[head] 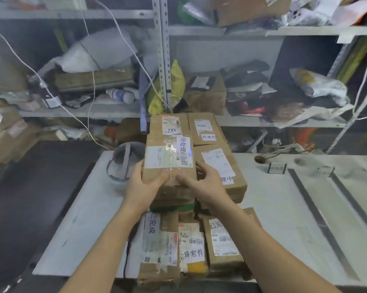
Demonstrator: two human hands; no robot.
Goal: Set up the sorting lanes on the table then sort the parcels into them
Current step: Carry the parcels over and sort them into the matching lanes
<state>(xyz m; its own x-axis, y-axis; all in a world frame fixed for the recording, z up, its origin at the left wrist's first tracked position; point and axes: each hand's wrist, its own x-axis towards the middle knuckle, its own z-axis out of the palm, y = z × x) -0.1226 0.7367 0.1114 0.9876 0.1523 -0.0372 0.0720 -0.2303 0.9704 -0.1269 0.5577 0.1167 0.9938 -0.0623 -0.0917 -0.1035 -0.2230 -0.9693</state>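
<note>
A brown cardboard parcel (169,157) with white labels lies on top of a stack of parcels in the middle of the white table (273,208). My left hand (144,185) grips its near left corner, thumb on top. My right hand (203,182) holds its near right edge, fingers curled along the side. More labelled parcels (191,250) lie in a row at the table's near edge, below my forearms. Dark lane strips (318,220) run diagonally across the right part of the table, with a small label stand (276,167) at their far end.
Metal shelving (163,60) crammed with bags, boxes and cables stands right behind the table. A round grey basket (121,166) sits left of the stack. A dark surface (30,197) adjoins the table on the left. A white cable hangs down across the shelves.
</note>
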